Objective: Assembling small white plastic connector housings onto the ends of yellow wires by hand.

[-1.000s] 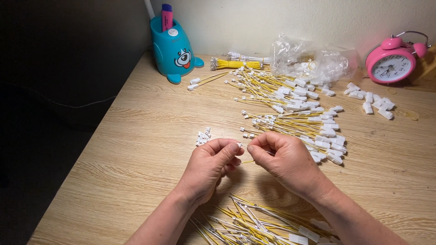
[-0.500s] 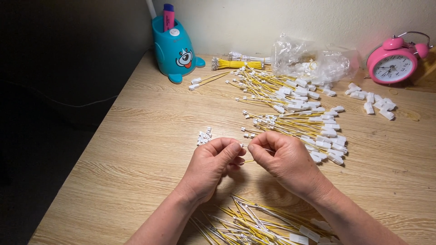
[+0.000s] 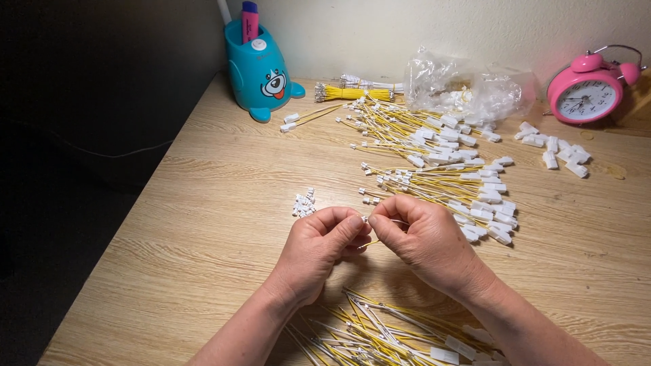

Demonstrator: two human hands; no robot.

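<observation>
Fingertips of the left hand (image 3: 319,247) and right hand (image 3: 424,240) meet, pinched together on a small white connector (image 3: 365,219) between them; its yellow wire (image 3: 369,242) trails down beneath the thumbs.

- Two hands: left hand (image 3: 317,252), right hand (image 3: 427,242).
- One pink alarm clock (image 3: 587,93).
- One blue pen holder (image 3: 259,71).
- One clear plastic bag (image 3: 468,89).
- Yellow wires (image 3: 434,177): too many to count.
</observation>
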